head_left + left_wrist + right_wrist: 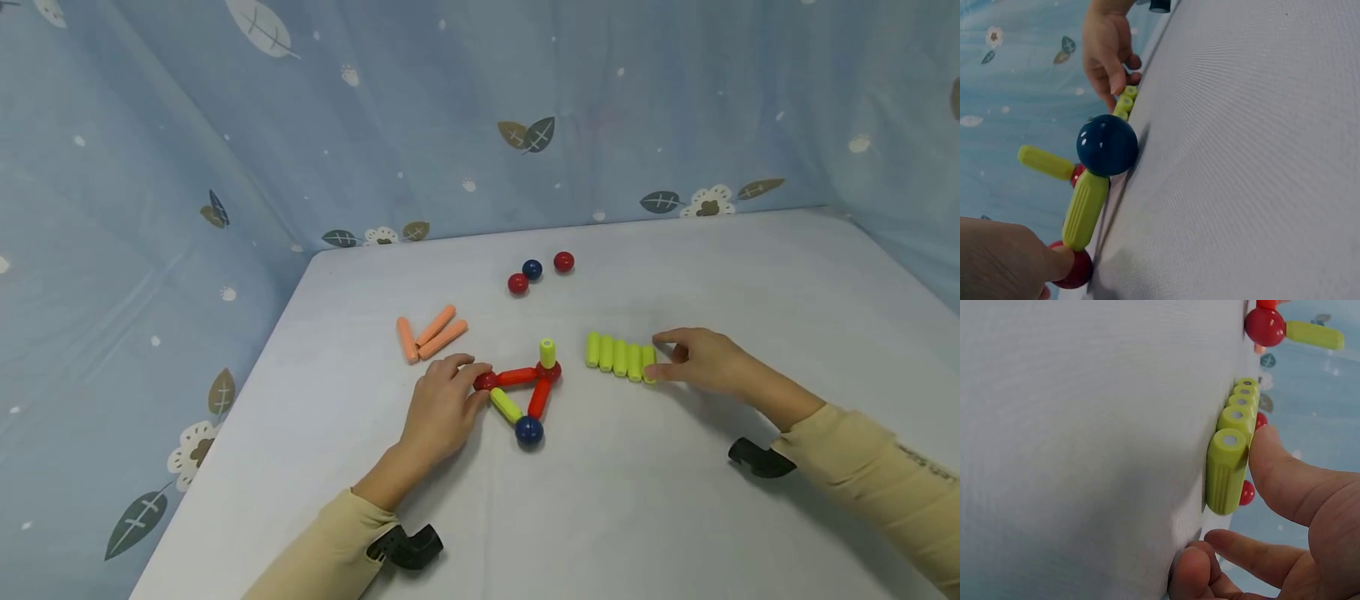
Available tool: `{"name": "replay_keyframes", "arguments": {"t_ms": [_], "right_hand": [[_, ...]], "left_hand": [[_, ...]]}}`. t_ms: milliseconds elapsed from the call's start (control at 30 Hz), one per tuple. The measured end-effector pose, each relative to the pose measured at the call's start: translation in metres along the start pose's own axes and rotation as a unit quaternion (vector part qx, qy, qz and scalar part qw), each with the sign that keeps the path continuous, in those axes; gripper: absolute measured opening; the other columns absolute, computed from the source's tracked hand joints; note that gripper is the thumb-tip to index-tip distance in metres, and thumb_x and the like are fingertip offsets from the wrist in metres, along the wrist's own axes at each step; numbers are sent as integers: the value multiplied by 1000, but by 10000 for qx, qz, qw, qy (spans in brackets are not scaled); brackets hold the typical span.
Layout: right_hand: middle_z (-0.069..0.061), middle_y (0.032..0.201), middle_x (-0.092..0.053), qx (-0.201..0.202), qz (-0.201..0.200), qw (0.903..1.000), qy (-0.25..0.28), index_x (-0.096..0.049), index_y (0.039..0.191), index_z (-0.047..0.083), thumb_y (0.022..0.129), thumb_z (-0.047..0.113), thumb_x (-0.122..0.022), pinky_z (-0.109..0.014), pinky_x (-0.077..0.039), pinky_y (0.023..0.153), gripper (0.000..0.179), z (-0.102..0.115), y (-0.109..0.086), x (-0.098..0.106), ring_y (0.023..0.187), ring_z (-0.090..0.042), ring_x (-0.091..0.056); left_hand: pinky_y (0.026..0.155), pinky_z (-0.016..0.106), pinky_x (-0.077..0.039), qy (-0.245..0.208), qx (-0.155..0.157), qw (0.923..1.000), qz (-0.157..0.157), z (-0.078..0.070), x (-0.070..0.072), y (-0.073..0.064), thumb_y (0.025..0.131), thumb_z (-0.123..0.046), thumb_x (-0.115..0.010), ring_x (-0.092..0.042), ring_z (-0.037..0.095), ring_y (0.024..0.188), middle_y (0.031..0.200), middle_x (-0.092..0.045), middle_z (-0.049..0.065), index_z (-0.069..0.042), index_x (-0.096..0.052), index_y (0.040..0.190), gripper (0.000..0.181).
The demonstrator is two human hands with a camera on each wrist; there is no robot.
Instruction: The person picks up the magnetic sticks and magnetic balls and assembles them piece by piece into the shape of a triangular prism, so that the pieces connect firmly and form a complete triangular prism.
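Note:
My left hand [442, 408] pinches a red ball [1074, 270] at the left corner of a triangle of magnetic sticks and balls. Two red sticks [538, 398] and a yellow-green stick [1085, 209] form its sides. A blue ball [528, 431] makes the near corner, and another red ball [1265, 327] the far right one. From that far ball a yellow-green stick [547, 354] stands upright. My right hand [701, 360] is at the right end of a row of several yellow-green sticks [620, 357], thumb and forefinger spread around the last stick [1227, 472].
Three orange sticks [442, 339] lie at the back left, beyond my left hand. Farther back are two loose red balls [564, 262] and a blue ball [532, 269]. A white cloth covers the table [637, 517], and a patterned blue curtain [420, 125] hangs behind it.

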State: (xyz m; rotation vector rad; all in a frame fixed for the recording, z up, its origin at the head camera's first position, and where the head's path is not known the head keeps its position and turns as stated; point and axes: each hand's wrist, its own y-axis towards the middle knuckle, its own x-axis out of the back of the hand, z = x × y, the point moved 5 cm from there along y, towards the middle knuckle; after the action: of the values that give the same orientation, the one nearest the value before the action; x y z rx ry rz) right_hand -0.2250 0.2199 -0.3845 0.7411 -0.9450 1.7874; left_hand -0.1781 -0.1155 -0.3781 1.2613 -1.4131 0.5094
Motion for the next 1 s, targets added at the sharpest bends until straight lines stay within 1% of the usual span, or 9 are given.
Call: {"name": "replay_keyframes", "arguments": {"t_ms": [133,200,367,433,533,633,767,867,1000], "right_hand": [[-16,103,-58,-40,-17,10000,49,-48,139,-7,86,48,-71,-28,-41,62,79,1,0,-1,83,-22,-50],[-17,104,-58,-83,-2,9999,82,-49,138,-7,86,47,-71,-28,-42,63,78,2,-1,0,84,-23,-50],[-23,117,-60,-210,88,9997,106,-50,137,-8,88,45,-69,-30,-47,71,74,3,-4,2,96,-28,-54],[-25,121,-60,-247,103,9996,51,-51,136,-9,90,43,-68,-30,-48,72,71,4,-4,3,98,-28,-55],[-27,123,-61,-249,71,9996,-116,-53,133,-11,93,38,-64,-29,-49,70,65,5,-4,4,96,-27,-58],[-29,121,-64,-200,-76,9990,-398,-56,128,-13,93,30,-61,-29,-49,66,56,8,-4,4,88,-24,-60],[-26,110,-69,-133,-452,9958,-785,-63,120,-12,90,21,-62,-27,-44,57,45,11,-6,4,71,-18,-56],[-25,104,-70,-119,-737,9930,-915,-67,115,-11,88,20,-64,-26,-41,52,41,11,-8,4,64,-16,-54],[-20,94,-72,-102,-885,9916,-933,-69,109,-10,87,21,-66,-27,-40,49,38,11,-9,4,60,-16,-52]], "left_hand": [[85,47,-51,17,31,10000,-82,0,2,-2,88,-24,-73,-59,30,109,120,-64,9,-16,-70,116,29],[85,46,-51,-27,57,9999,-113,0,2,-3,87,-27,-75,-59,29,108,118,-65,9,-15,-70,114,30],[90,47,-50,-315,75,9994,-121,-1,1,-5,82,-32,-80,-59,28,109,115,-65,9,-13,-70,105,32],[91,47,-50,-428,64,9990,-113,-2,1,-5,80,-34,-81,-59,28,109,116,-65,9,-13,-70,102,33],[93,46,-49,-511,86,9986,-67,-3,0,-6,78,-36,-83,-58,27,110,116,-64,9,-12,-69,98,34],[93,45,-49,-549,75,9985,-8,-7,-1,-6,76,-37,-84,-58,27,109,115,-64,9,-12,-66,93,35],[94,43,-49,-595,67,9982,51,-10,-4,-7,74,-38,-85,-58,25,109,115,-64,8,-12,-64,89,36],[95,42,-49,-671,49,9977,66,-11,-5,-9,73,-39,-86,-58,25,110,116,-64,8,-13,-63,88,37],[96,42,-49,-738,-2,9973,46,-13,-5,-10,73,-38,-86,-58,25,112,117,-64,7,-13,-63,88,37]]}}
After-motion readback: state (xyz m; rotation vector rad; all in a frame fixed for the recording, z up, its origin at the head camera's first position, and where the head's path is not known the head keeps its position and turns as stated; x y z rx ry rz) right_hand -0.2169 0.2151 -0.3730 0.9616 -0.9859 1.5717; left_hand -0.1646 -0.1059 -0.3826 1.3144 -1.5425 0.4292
